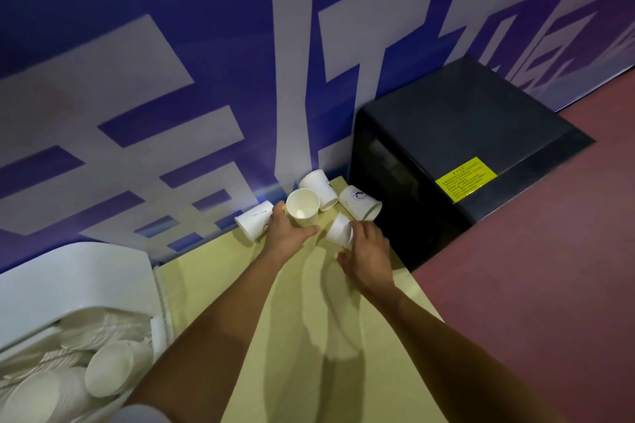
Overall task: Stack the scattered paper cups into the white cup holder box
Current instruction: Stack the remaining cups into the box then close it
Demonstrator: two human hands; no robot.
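Several white paper cups lie at the far end of a pale yellow table [292, 319]. My left hand [287, 235] grips an upright cup [302, 211] with its mouth open toward me. My right hand [367, 254] holds a tipped cup [338, 230] by its rim. Three other cups lie on their sides: one [254, 218] left of my left hand, one [319, 189] against the wall, one [359, 202] beside the black cabinet. The white cup holder box [68, 288] stands at the near left, with stacked cups [110, 367] lying in it.
A black cabinet [460, 134] with a yellow label [465, 178] stands right of the table's far end. A blue and white patterned wall [171, 79] runs behind the table. Red floor [532, 285] lies to the right.
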